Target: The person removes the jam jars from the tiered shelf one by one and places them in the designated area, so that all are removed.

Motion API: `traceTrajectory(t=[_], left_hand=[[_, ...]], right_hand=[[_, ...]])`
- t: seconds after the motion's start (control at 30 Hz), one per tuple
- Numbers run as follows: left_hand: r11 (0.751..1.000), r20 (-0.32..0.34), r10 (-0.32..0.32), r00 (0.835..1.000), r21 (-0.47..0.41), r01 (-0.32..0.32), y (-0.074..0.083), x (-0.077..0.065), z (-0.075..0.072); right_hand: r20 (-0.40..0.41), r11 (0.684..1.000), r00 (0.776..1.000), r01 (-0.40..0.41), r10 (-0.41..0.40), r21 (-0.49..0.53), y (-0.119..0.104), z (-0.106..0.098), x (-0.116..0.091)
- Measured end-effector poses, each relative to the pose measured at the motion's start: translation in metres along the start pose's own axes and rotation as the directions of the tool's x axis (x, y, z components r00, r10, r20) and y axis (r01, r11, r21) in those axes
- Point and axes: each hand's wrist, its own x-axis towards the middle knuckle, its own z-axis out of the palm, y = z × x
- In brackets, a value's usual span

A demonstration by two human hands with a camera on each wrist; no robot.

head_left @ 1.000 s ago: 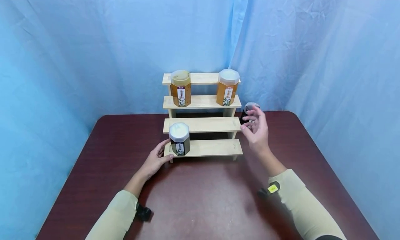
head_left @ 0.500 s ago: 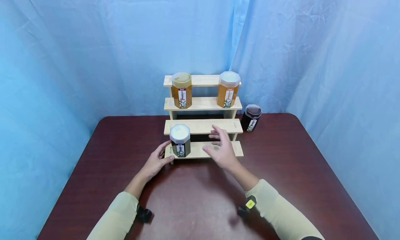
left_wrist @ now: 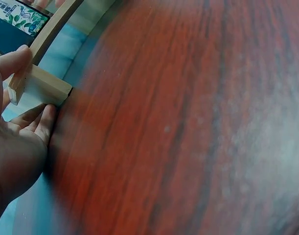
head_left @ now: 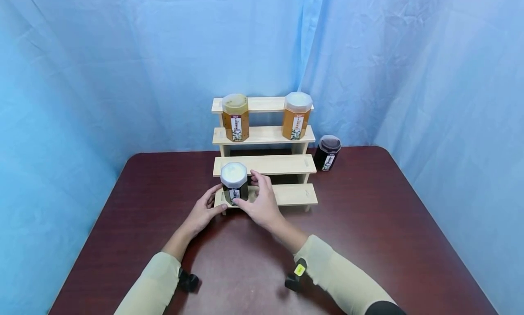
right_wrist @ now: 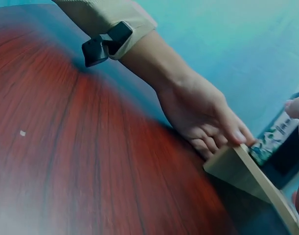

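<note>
A dark jar [head_left: 233, 180] with a whitish lid stands upright at the left end of the lowest shelf of a stepped wooden rack [head_left: 286, 194]. My left hand [head_left: 203, 210] grips that shelf's left end, its thumb [left_wrist: 14, 62] against the board's edge and its other fingers curled by the side support. My right hand [head_left: 262, 205] is around the jar's right side, thumb in front of the label and fingers beside it with a small gap. Whether the right thumb presses on the jar cannot be told.
Two amber jars stand on the third shelf up, a left jar [head_left: 235, 119] and a right jar [head_left: 296, 117]. Another dark jar [head_left: 327, 153] stands on the table [head_left: 368, 224] right of the rack. Blue curtains [head_left: 163, 69] surround the table.
My right hand has left the dark jar beside the rack and moved left to the jar on the lowest shelf. My left hand and the jars have stayed in place.
</note>
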Motion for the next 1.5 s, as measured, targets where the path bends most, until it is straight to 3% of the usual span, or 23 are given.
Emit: traceTrajectory(t=[0.23,0.47,0.57,0.7,0.8,1.27,1.5], left_hand=[[1.0,0.01,-0.011,1.0,-0.021,0.012,-0.001,-0.001,0.001],[0.999,0.008,-0.016,1.0,0.038,0.015,0.004,0.0,0.0],[0.999,0.007,-0.023,1.0,0.033,0.023,-0.006,0.006,-0.001],[1.0,-0.002,-0.017,1.0,0.011,0.017,-0.025,0.014,-0.002],[1.0,-0.012,0.0,1.0,0.022,0.0,-0.031,0.015,-0.003],[1.0,-0.02,0.018,1.0,-0.009,-0.018,-0.031,0.015,-0.003],[1.0,-0.012,-0.002,1.0,-0.005,0.002,-0.029,0.012,-0.003]], right_hand=[[-0.122,0.997,0.992,-0.032,0.024,-0.066,-0.009,0.023,-0.001],[-0.219,0.994,0.975,-0.063,0.044,-0.084,-0.015,0.037,0.002],[-0.236,0.995,0.971,-0.065,0.045,-0.076,-0.015,0.039,0.002],[-0.249,0.996,0.967,-0.066,0.047,-0.067,-0.015,0.041,0.002],[-0.257,0.995,0.965,-0.066,0.046,-0.07,-0.015,0.041,0.003],[-0.271,0.996,0.962,-0.04,0.015,-0.084,-0.014,0.035,0.003],[-0.226,0.997,0.974,0.012,-0.028,-0.07,-0.016,0.013,-0.004]])
